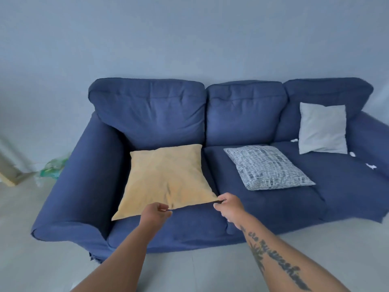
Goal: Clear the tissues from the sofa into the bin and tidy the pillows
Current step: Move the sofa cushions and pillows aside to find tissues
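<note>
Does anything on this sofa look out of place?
White tissue scraps litter the right end of the sofa near the grey pillow. The striped pillow lies flat and skewed in the middle; the yellow pillow lies flat too, left hand and right hand pinching its front edge.

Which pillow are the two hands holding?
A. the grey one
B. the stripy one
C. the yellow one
C: the left hand and the right hand both pinch the front edge of the yellow pillow on the sofa.
</note>
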